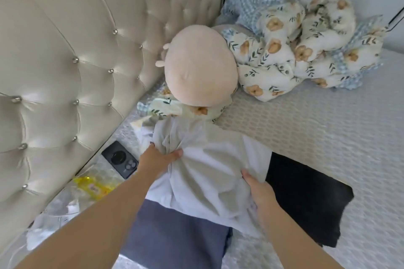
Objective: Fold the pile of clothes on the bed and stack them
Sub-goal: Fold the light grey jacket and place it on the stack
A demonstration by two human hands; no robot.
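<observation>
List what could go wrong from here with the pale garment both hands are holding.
1. The left hand bunches the pale garment, so creases may get folded in.
2. The garment overlaps the blue-grey piece and the black piece; tugging may disturb them.
3. The phone lies close by the left hand and could get knocked.

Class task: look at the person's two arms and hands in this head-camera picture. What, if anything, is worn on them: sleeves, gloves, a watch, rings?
Both forearms are bare as far as the picture shows; no sleeve reaches into view. The left hand and the right hand wear no gloves. No watch, bracelet or ring shows on the visible wrists and fingers, though some fingers are hidden in cloth.
</observation>
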